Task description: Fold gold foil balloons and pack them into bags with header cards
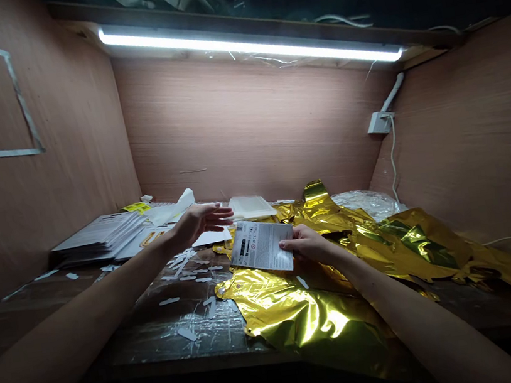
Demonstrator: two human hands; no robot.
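Note:
My right hand point(310, 243) grips the right edge of a flat printed card point(263, 248), thumb on top. Black text, a barcode and small symbols cover the card's grey-white face. Just beyond the card's upper left corner, my left hand point(205, 218) is in the air with its fingers stretched out, holding nothing. Under the card and my right forearm lies shiny gold foil point(295, 303), which looks like uninflated foil balloons. Small white paper cut-outs point(187, 334) are scattered on the table to the left.
A stack of white cards or sleeves point(100, 235) stands at the left wall. Clear plastic wrap point(366, 202) lies at the back right, below a wall socket point(379, 122) and its cable. A tube light point(254, 46) hangs under the shelf. Wooden panels enclose the table point(162, 338).

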